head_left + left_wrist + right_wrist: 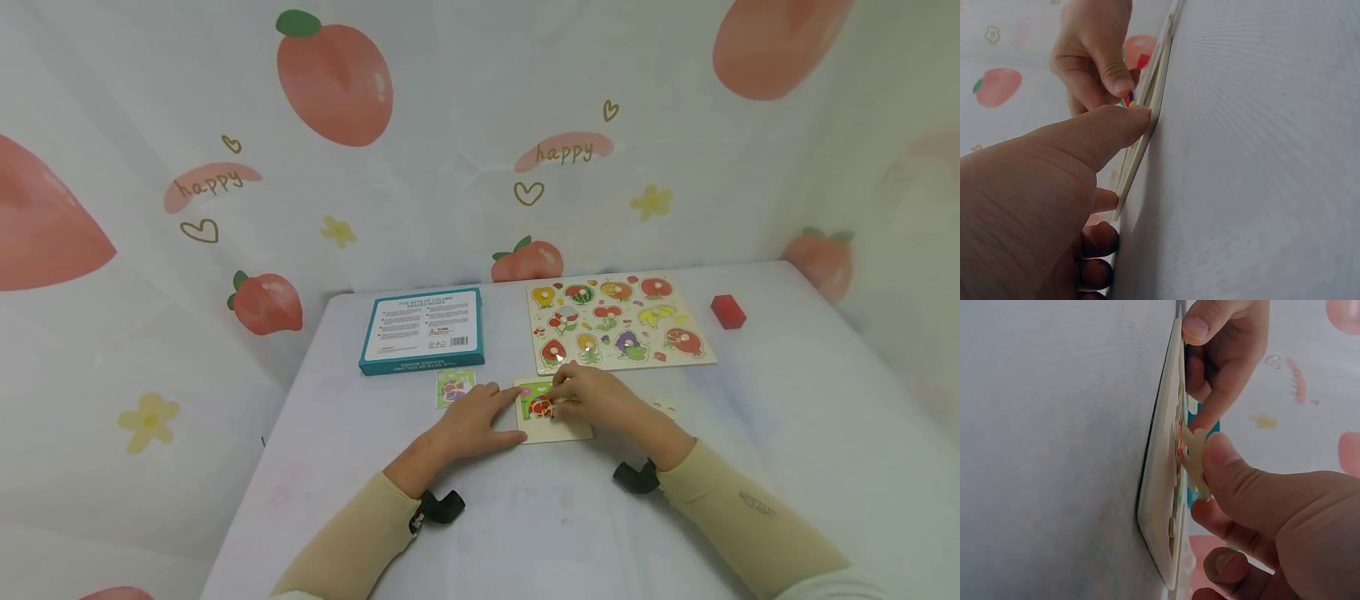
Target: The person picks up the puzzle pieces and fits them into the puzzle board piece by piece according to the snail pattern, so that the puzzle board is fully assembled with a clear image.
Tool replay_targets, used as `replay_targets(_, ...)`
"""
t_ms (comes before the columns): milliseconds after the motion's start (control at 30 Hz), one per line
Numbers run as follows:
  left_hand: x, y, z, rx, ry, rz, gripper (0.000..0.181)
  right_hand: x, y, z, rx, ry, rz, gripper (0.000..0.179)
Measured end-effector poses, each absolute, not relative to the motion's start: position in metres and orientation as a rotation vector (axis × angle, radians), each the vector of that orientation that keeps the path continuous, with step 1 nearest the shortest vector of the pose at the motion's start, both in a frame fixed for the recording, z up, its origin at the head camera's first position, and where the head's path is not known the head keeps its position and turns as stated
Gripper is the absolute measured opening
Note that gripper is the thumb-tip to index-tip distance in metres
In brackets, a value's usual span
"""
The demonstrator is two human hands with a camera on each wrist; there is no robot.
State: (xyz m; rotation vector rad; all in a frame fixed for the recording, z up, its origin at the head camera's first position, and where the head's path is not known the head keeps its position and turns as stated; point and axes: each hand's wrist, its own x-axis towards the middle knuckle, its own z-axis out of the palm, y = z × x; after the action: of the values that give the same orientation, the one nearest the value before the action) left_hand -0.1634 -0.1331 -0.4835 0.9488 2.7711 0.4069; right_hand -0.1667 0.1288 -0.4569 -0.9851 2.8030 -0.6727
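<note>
A small wooden jigsaw tray (558, 430) with a bright red and green picture lies on the white cloth. My left hand (476, 421) rests at its left side, index finger stretched to the upper corner and thumb at the lower one. In the left wrist view that thumb (1116, 122) presses on the tray's edge. My right hand (603, 402) is over the tray's right part. Between its thumb and fingers it pinches a pale wooden puzzle piece (1195, 461), tilted on edge close over the picture.
Left of the tray lies a small picture card (454, 388), partly behind my left hand. Behind stand a teal-edged box (420, 333) and a fruit peg board (600, 367). A red block (728, 312) sits at the right. Pale loose pieces (664, 406) lie by my right wrist.
</note>
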Motion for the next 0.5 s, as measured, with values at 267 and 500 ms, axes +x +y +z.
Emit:
replay_targets(267, -0.1621, -0.1321, -0.4795, 0.927, 2.759, 0.408, 0.079, -0.1678, 0.1305, -0.4603, -1.056, 2.812, -0.591, 0.027)
replay_targets(500, -0.1618, -0.1324, -0.4799, 0.923, 2.762, 0.414, 0.078, -0.1665, 0.1306, -0.4634, -1.039, 2.817, -0.554, 0.024)
